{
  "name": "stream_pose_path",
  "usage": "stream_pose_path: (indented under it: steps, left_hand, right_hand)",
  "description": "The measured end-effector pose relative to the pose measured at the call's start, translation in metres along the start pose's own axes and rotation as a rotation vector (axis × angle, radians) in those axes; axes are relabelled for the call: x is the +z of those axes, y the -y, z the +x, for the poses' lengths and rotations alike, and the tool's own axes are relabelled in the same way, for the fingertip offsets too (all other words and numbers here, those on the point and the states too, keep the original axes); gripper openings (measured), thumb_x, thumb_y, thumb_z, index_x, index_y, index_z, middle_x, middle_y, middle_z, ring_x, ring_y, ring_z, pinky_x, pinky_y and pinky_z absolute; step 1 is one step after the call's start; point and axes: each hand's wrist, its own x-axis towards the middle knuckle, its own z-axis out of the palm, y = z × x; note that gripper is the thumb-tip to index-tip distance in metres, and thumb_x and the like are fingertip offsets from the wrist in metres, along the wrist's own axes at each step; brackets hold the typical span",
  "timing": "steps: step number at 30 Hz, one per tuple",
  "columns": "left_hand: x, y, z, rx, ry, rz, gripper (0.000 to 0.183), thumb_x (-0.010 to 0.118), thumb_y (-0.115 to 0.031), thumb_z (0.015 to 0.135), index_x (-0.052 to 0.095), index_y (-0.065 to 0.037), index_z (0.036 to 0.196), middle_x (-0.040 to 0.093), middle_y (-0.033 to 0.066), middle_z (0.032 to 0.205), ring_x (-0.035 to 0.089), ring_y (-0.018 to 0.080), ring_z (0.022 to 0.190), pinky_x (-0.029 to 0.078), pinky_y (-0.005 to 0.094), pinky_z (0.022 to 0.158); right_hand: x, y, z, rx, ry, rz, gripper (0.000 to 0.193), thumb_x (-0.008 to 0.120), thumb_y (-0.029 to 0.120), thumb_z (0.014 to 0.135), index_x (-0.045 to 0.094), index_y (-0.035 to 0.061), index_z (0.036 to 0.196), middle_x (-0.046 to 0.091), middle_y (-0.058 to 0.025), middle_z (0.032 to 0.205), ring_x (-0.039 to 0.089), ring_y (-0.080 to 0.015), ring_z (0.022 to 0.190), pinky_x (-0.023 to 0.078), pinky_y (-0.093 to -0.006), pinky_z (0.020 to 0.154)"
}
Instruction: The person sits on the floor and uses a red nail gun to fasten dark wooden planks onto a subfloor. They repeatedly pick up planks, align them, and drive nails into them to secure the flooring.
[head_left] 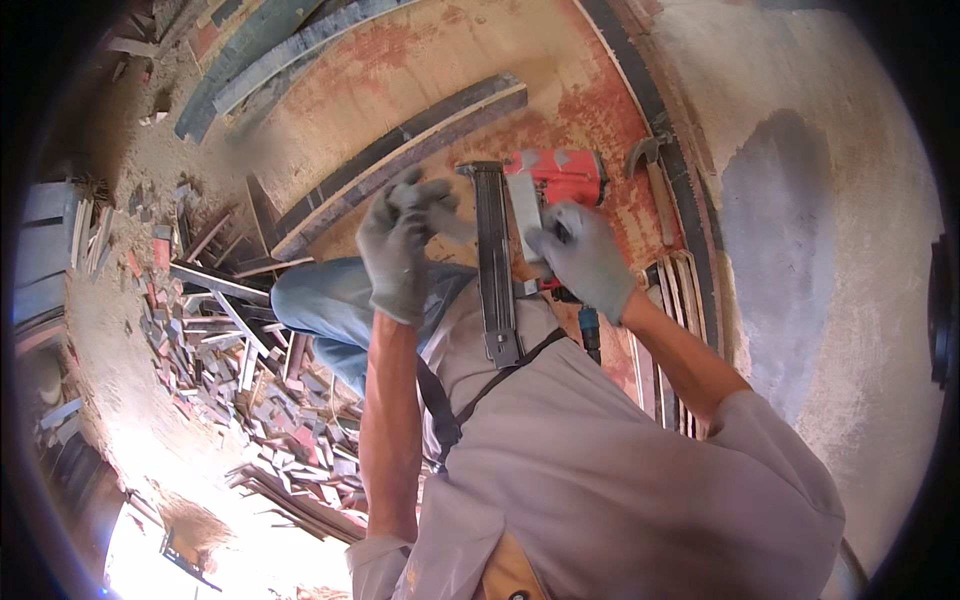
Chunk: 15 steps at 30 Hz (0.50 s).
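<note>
A red nail gun [575, 185] lies across my lap, its long black magazine [492, 255] pointing back toward my body. My right hand [585, 250], in a grey glove, is closed around a flat, pale grey strip [524, 215] that looks like a strip of nails. It is just right of the magazine. To the magazine's left, my gloved left hand [398, 245] is raised with curled fingers. A small greyish piece [455, 224] shows at those fingertips, too blurred to name. Below the gun, a blue hose fitting [588, 320] shows.
A hammer [655, 190] lies at the right on the stained board [440, 45], near several stacked wood strips [680, 310]. Ahead lies a long, dark-edged curved timber [400, 155]. Wood offcuts [270, 400] are heaped on the ground to the left. A plastered surface [850, 200] is far right.
</note>
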Motion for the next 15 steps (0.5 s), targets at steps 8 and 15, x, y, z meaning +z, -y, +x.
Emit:
stream_pose_path:
  steps: [8, 15]
  left_hand:
    - [-0.008, 0.005, -0.033, -0.108, -0.152, 0.195, 0.043, 0.058, -0.018, 0.097, 0.046, 0.0, 0.135, 0.06, 0.0017, 0.085, 0.046, 0.0049, 0.05, 0.036, 0.0183, 0.043]
    - [-0.006, 0.009, -0.048, -0.189, -0.165, 0.051, 0.048, 0.053, -0.03, 0.101, 0.047, 0.002, 0.136, 0.066, 0.0095, 0.092, 0.057, 0.0093, 0.063, 0.046, 0.0223, 0.052]
  right_hand:
    - [0.027, -0.045, -0.048, 0.179, 0.103, -0.122, 0.037, 0.057, 0.006, 0.094, 0.049, -0.0044, 0.128, 0.064, -0.0094, 0.08, 0.067, -0.015, 0.057, 0.053, -0.0278, 0.048]
    - [0.029, -0.02, -0.045, 0.264, 0.187, -0.059, 0.028, 0.06, 0.017, 0.091, 0.059, -0.0004, 0.113, 0.068, -0.019, 0.084, 0.068, -0.0346, 0.08, 0.053, -0.0422, 0.074]
